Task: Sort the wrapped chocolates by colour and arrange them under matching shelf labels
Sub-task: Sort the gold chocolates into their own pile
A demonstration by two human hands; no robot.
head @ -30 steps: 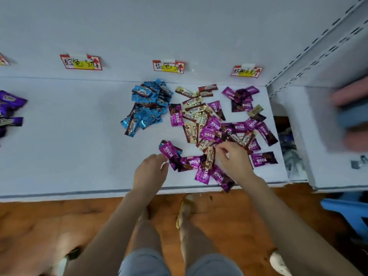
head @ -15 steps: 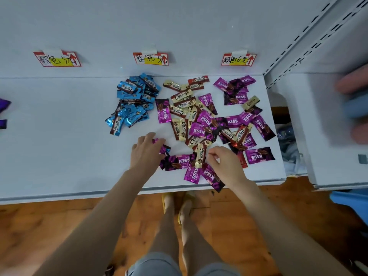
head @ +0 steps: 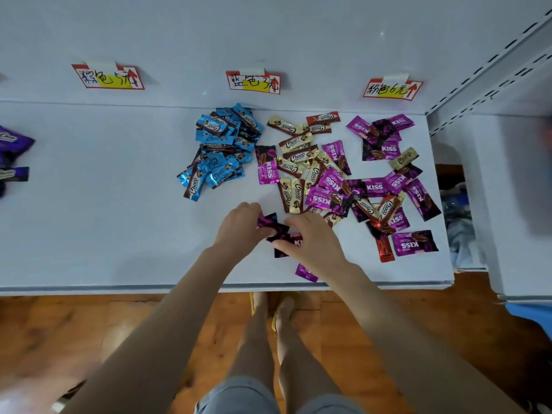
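On the white shelf point(head: 89, 219), a blue chocolate pile point(head: 221, 144) lies under the middle label point(head: 254, 82). A few magenta chocolates point(head: 379, 135) lie under the right label point(head: 391, 89). Between them spreads a mixed heap point(head: 313, 174) of gold, magenta and red wrappers. My left hand point(head: 239, 228) grips a magenta chocolate point(head: 267, 220) near the front of the shelf. Right beside it, my right hand point(head: 313, 240) pinches another magenta chocolate point(head: 286, 242) between thumb and fingers. One more magenta wrapper point(head: 306, 273) pokes out under my right wrist.
A third label point(head: 107, 77) hangs at the left with bare shelf below it. Dark purple chocolates point(head: 12, 141) lie at the far left edge. A red chocolate point(head: 383, 246) and a magenta one point(head: 415, 243) lie front right. The shelf upright point(head: 478, 82) bounds the right side.
My right hand has moved left to meet my left hand over the magenta wrappers at the front. Both now hold magenta chocolates. The view has shifted right.
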